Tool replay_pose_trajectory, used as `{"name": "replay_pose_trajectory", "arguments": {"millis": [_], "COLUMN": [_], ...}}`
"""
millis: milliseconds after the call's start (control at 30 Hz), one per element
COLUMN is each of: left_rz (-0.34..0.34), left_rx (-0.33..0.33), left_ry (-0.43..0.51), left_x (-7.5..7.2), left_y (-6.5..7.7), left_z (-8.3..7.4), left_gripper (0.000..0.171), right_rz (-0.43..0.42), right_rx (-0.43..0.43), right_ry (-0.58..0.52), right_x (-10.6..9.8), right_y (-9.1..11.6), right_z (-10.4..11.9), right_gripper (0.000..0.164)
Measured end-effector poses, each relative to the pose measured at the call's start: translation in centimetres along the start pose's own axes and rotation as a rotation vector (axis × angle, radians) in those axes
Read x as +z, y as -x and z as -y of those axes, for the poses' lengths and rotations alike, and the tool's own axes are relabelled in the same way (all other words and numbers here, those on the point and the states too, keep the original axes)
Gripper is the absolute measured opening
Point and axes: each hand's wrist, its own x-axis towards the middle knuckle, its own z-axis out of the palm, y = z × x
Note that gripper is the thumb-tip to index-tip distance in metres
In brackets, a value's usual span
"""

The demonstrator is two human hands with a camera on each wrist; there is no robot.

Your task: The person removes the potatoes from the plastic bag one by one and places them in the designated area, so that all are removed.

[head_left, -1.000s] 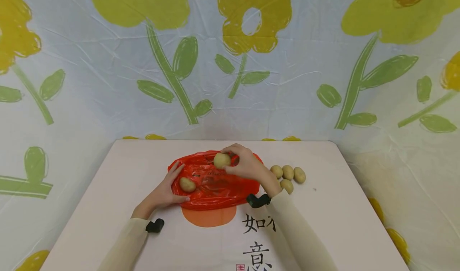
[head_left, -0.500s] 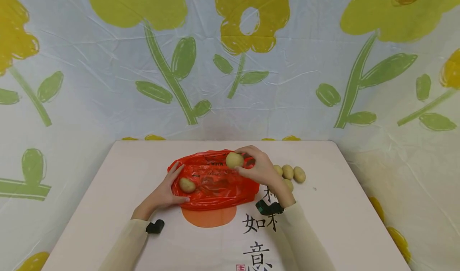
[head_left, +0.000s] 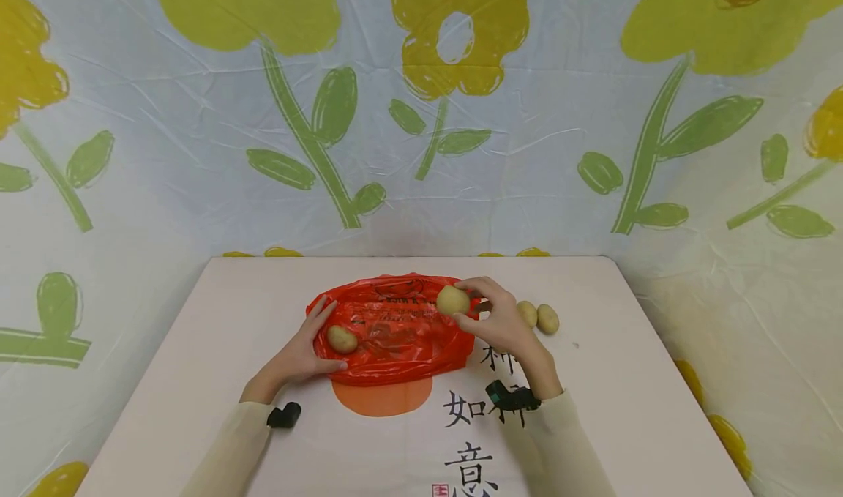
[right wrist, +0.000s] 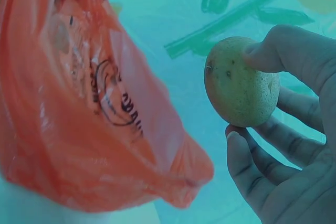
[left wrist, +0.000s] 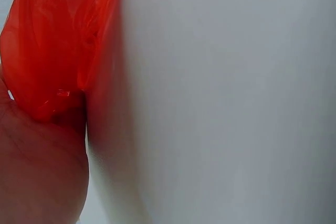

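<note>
A red plastic bag (head_left: 402, 347) with dark print lies in the middle of the table. One potato (head_left: 342, 339) sits at its left end. My left hand (head_left: 304, 350) rests against that end, fingers and thumb spread apart along the film; in the left wrist view the bag (left wrist: 52, 40) touches the palm. My right hand (head_left: 497, 323) pinches another potato (head_left: 453, 301) between thumb and fingertips, over the bag's right end. The right wrist view shows this potato (right wrist: 241, 82) held away from the bag (right wrist: 100, 145).
Potatoes (head_left: 547, 319) lie on the table to the right, partly hidden by the right hand. The white table (head_left: 632, 409) carries black characters (head_left: 470, 468) and an orange disc (head_left: 382, 397). A flower-printed sheet (head_left: 514, 204) stands behind and at the sides.
My right hand has moved right and slightly toward me with the potato, from the bag's middle to its right end, covering some loose potatoes. The left hand has stayed put.
</note>
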Motion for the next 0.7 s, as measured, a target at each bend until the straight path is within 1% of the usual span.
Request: {"name": "replay_pose_trajectory", "arguments": {"millis": [267, 467, 700], "left_rz": [0.01, 0.012, 0.012], "left_rx": [-0.006, -0.015, -0.016], "left_ry": [0.002, -0.004, -0.001], "left_x": [-0.1, -0.2, -0.2], "left_y": [0.1, 0.0, 0.1], "left_z": [-0.4, -0.3, -0.3], "left_gripper": [0.122, 0.122, 0.123], "right_rz": [-0.069, -0.102, -0.128], "right_rx": [0.035, 0.041, 0.129], "right_ry": [-0.015, 0.023, -0.003], "right_x": [-0.9, -1.3, -2.0], "right_y": [1.8, 3.3, 5.2], "right_z": [-0.9, -2.2, -3.2], "right_gripper": [0.044, 0.042, 0.045]}}
